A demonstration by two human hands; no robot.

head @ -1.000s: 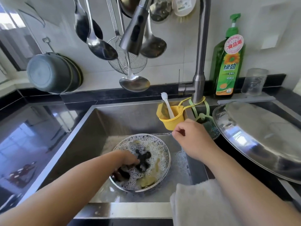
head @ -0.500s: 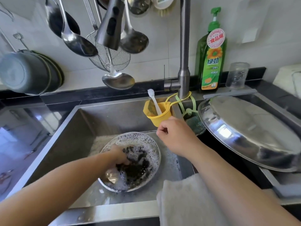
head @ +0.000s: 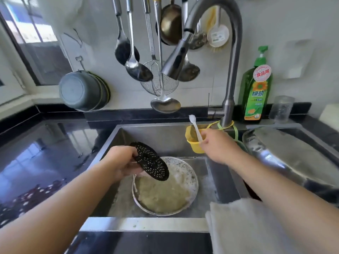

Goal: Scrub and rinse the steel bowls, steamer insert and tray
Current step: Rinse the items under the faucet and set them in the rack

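Looking nearest first, I see a white towel (head: 244, 224) draped over the front rim of the sink (head: 143, 224). Inside the basin sits a steel bowl (head: 196, 182) full of murky, soapy water. My left hand (head: 121, 162) grips a black perforated disc (head: 149, 161), holding it tilted above the bowl's far-left edge. My right hand (head: 218, 147) pinches the white brush (head: 196, 128) standing in the yellow cup (head: 191, 142) hung from the faucet (head: 229, 99). On the right lies a large steel tray (head: 293, 156). Farther back stand a green detergent bottle (head: 256, 94) and a glass (head: 281, 109).
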